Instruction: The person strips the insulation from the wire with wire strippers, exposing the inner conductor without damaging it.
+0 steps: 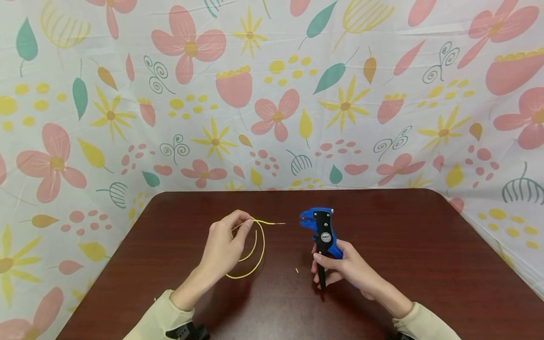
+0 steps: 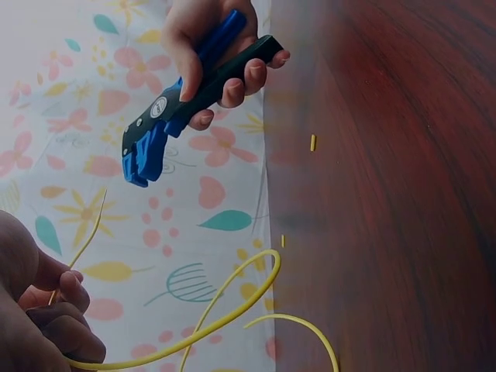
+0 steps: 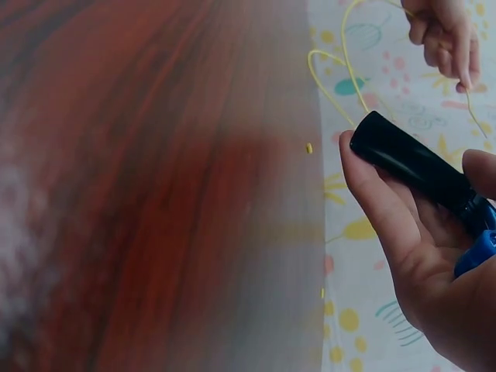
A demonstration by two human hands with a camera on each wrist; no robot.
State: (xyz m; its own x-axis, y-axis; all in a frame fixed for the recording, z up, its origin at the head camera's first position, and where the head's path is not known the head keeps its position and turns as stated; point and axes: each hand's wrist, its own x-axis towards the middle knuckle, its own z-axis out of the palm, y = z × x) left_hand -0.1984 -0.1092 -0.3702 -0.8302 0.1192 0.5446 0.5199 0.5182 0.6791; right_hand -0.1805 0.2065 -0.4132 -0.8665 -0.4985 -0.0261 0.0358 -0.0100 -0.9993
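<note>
My left hand [image 1: 225, 243] pinches a thin yellow wire [image 1: 264, 241] between thumb and fingertips. A bare metal end [image 1: 279, 223] of the wire points right, and the rest curls in a loop below the fingers. Opposite it, my right hand [image 1: 350, 267] grips a blue and black wire stripper [image 1: 326, 236] by its handles. The stripper's head faces left, apart from the wire's bare tip. In the right wrist view a black handle [image 3: 411, 159] lies across the fingers. The left wrist view shows the yellow wire [image 2: 203, 333] looping out from under the left fingers.
A short yellow piece of insulation [image 1: 297, 270] lies on the dark wooden table [image 1: 272, 311] between the hands. In the left wrist view two such pieces show, one farther up the table [image 2: 313, 142]. A flower-printed cloth [image 1: 276, 156] hangs behind the table.
</note>
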